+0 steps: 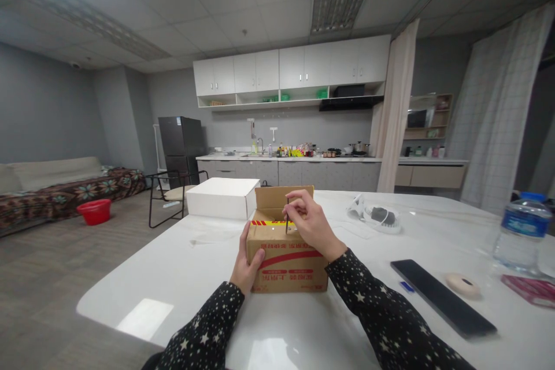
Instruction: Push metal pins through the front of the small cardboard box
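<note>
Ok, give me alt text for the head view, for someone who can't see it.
At a white table, the left hand steadies a small cardboard box while the right hand holds a thin dark tool point-down at its taped top. A white box sits behind it, a water bottle and a black slab to the right.

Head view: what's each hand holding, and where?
Right hand pinches a thin dark tool by its upper end; left hand grips the cardboard box at its left side.
</note>
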Available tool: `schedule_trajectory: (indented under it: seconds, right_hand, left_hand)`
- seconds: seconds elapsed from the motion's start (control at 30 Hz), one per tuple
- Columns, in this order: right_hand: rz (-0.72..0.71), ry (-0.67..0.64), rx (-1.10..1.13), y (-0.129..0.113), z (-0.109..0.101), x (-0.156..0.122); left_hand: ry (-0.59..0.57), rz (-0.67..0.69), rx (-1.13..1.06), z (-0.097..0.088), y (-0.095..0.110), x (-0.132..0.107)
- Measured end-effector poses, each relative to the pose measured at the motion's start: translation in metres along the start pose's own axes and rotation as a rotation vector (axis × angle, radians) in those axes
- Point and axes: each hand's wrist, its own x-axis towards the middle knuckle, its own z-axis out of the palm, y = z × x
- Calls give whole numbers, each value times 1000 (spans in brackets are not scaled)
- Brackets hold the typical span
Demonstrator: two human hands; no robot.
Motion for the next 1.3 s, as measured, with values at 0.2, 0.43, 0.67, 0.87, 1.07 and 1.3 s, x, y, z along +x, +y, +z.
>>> schedule_trajectory:
  seconds: [0.2, 0.43, 0.67, 0.87, 1.07, 1.3]
  right_hand:
    - [-7, -27, -18, 1, 1, -1]
    - [1, -20, -35, 1, 2, -2]
    - [9, -3, -36, 3, 2, 1]
    - [-1, 5, -113, 3, 2, -1]
    - [-10, 56, -164, 3, 5, -2]
    - [-23, 12, -158, 4, 8, -3]
  left_hand:
    - [-2, 24, 23, -1, 0, 1]
    - [0, 27, 19, 1, 2, 1]
    - [0, 26, 17, 0, 1, 1]
    - [4, 15, 16, 0, 1, 1]
    - [3, 12, 5, 0, 1, 1]
    - [1, 21, 33, -1, -3, 1]
